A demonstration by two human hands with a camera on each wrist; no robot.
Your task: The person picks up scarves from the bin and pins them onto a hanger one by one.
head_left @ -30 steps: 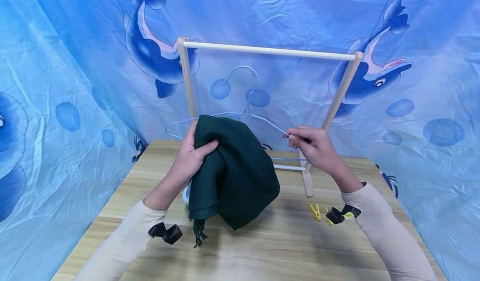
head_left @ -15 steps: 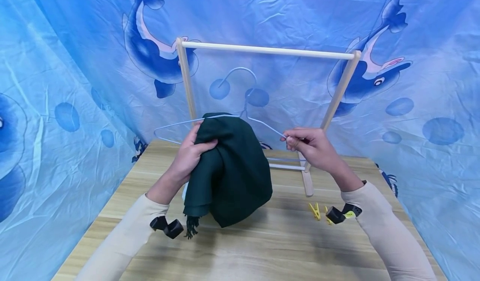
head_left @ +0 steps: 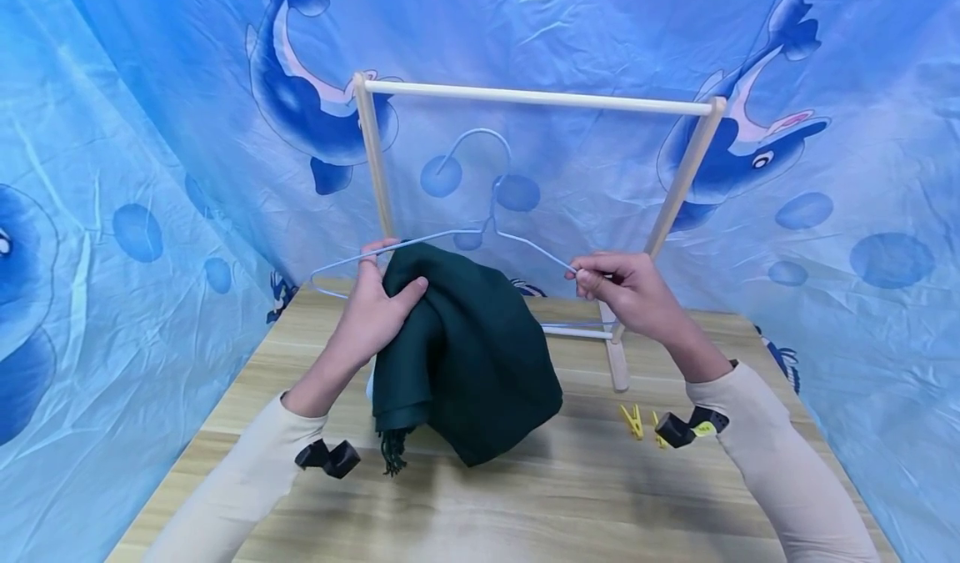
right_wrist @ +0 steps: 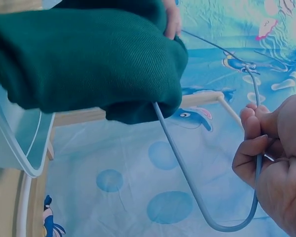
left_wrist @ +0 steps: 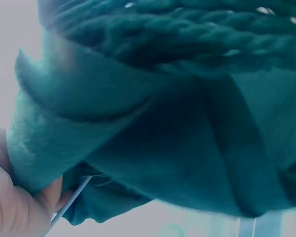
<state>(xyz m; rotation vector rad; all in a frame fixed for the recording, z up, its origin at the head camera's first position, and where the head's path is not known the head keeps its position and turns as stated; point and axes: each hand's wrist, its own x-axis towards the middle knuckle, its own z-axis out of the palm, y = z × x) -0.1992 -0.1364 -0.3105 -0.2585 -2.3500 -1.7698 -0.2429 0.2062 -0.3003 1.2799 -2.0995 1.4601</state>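
Left hand (head_left: 367, 311) grips green scarf (head_left: 487, 363); right hand (head_left: 622, 289) pinches hanger (head_left: 532, 243) at right, bar (right_wrist: 175, 148) seemingly within the scarf.

Dark green cloth (left_wrist: 163, 158) fills most of the view, twisted fringe (left_wrist: 187, 42) crossing the top. At lower left, the left hand (left_wrist: 17, 205) grips its edge beside a thin grey rod (left_wrist: 71, 199).

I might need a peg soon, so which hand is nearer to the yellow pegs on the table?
Right. The right hand grips the hanger, raised beyond the yellow pegs; the left hand holds the green cloth, farther off to their left.
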